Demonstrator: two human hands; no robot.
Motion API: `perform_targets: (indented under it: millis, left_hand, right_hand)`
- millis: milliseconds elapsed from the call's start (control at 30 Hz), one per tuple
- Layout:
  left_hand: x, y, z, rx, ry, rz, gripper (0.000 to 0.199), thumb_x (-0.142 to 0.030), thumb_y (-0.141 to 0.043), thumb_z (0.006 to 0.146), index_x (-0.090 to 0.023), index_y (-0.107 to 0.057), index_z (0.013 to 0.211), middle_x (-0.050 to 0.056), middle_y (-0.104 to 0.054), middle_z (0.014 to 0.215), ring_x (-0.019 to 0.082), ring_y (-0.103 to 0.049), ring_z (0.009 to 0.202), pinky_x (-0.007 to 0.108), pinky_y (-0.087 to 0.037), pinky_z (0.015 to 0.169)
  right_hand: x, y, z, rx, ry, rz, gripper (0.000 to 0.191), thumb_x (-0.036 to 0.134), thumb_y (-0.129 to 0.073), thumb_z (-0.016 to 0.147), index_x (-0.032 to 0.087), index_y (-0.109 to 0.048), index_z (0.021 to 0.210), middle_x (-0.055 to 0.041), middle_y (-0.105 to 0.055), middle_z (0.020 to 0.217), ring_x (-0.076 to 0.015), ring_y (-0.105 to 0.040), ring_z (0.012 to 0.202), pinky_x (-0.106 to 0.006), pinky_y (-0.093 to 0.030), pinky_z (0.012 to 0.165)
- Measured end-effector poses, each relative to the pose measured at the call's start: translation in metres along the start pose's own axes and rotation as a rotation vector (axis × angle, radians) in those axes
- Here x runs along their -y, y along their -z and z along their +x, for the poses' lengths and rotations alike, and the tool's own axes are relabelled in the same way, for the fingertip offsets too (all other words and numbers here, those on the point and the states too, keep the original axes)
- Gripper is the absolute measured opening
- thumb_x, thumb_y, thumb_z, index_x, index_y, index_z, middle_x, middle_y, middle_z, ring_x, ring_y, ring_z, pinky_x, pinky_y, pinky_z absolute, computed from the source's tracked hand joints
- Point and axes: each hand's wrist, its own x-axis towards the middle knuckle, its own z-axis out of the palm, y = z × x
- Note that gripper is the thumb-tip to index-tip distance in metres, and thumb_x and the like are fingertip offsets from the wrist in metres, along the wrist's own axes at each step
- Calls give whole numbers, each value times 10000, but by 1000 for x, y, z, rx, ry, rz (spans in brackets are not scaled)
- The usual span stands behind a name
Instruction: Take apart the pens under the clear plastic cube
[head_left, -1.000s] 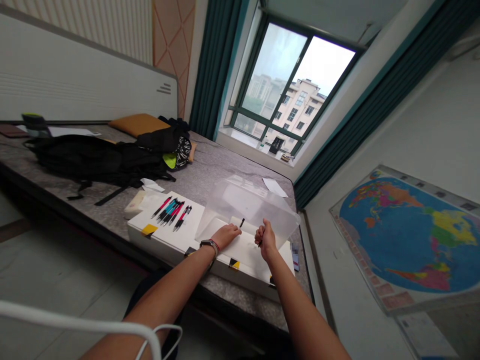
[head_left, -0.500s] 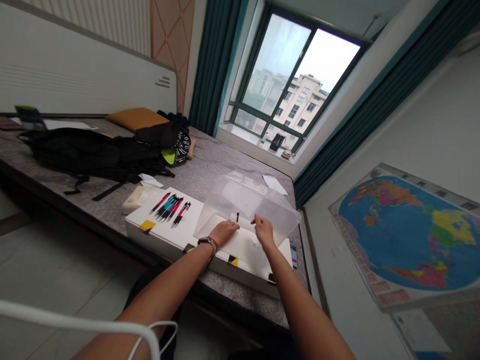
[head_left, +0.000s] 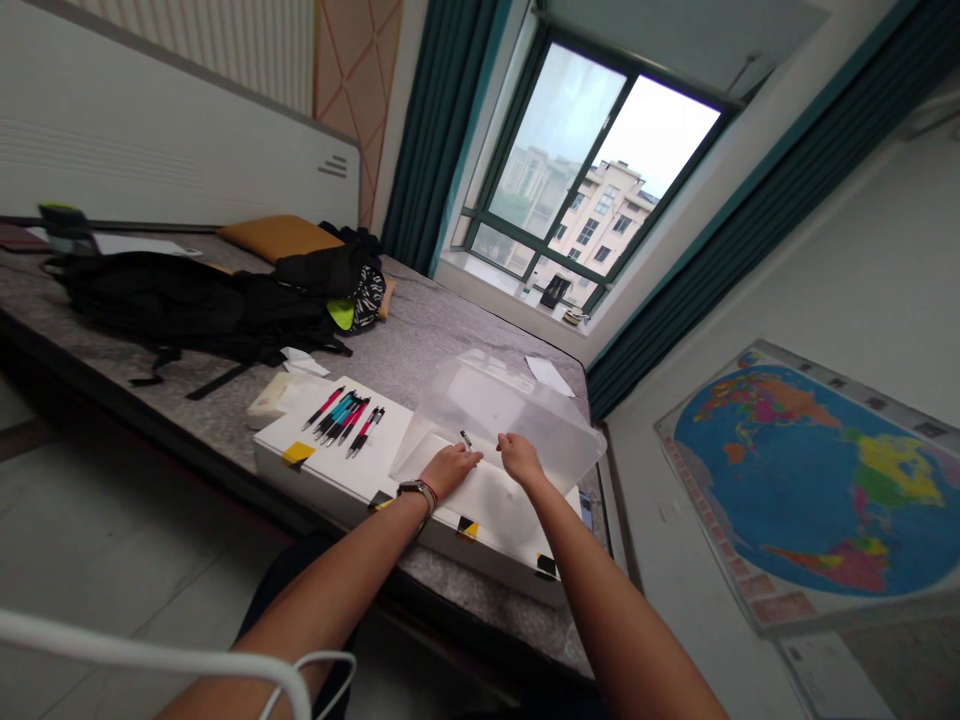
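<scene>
My left hand [head_left: 448,472], wearing a watch and a red band at the wrist, is closed with its fingers around what looks like a pen [head_left: 466,440]. Only the pen's dark end sticks up past the fingers; the rest is hidden. Just right of it, my right hand [head_left: 520,458] has its fingers pinched together, and anything inside them is too small to make out. Both hands are over the open clear plastic box [head_left: 420,425], whose lid [head_left: 517,400] stands raised behind them. Left of the box, several red, blue and black pens [head_left: 346,418] lie in a row on a white board [head_left: 315,455].
Black and yellow tape tabs [head_left: 298,453] mark the board's front edge. A tissue pack [head_left: 268,398] sits at its left end. Further left lies a black backpack [head_left: 172,305]. A paper [head_left: 550,376] is behind the lid, and a phone [head_left: 586,510] is at the right.
The dark pen end has tipped from upright toward the left. My right hand has shifted slightly left, closer to my left hand. The row of pens is unchanged.
</scene>
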Motion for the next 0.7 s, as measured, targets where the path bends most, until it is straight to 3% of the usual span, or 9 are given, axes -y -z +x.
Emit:
perform_targets:
  millis: [200,400,500,600,700]
  left_hand:
    - [-1,3,-2,-31,-42,10,190,-231,-478,924,-227,-611,1061,80,-594,880,222,-510,932,346,-391,773]
    - [-7,13,-2,-128,-16,46,171,-245,-441,941,-217,-597,1004,87,-542,1044,224,-463,993,361,-366,806]
    - [-8,14,-2,-124,3,26,172,-252,-425,948,-206,-583,998,84,-551,1032,222,-460,997,367,-361,825]
    - [-8,14,0,-109,42,17,186,-251,-406,953,-192,-579,984,83,-565,974,219,-470,973,369,-360,828]
    - [-7,14,0,-108,68,24,201,-248,-389,957,-184,-578,982,87,-575,954,220,-480,951,369,-360,824]
  right_hand:
    - [-16,-15,-10,138,-61,-187,251,323,-544,860,145,-720,872,-184,-715,963,-246,-664,888,-299,-433,744]
    - [-15,-21,-21,76,-27,-299,172,204,-599,816,119,-719,907,-230,-703,962,-295,-677,888,-352,-458,743]
    - [-6,-18,-28,68,-9,-339,142,165,-615,803,108,-716,883,-239,-697,978,-300,-669,915,-361,-455,773]
    - [-2,-21,-48,91,-13,-318,177,194,-568,843,127,-697,944,-214,-699,984,-273,-665,907,-336,-446,762]
    - [-11,-35,-87,118,-13,-122,249,267,-464,909,156,-687,902,-154,-716,907,-234,-662,841,-289,-423,712]
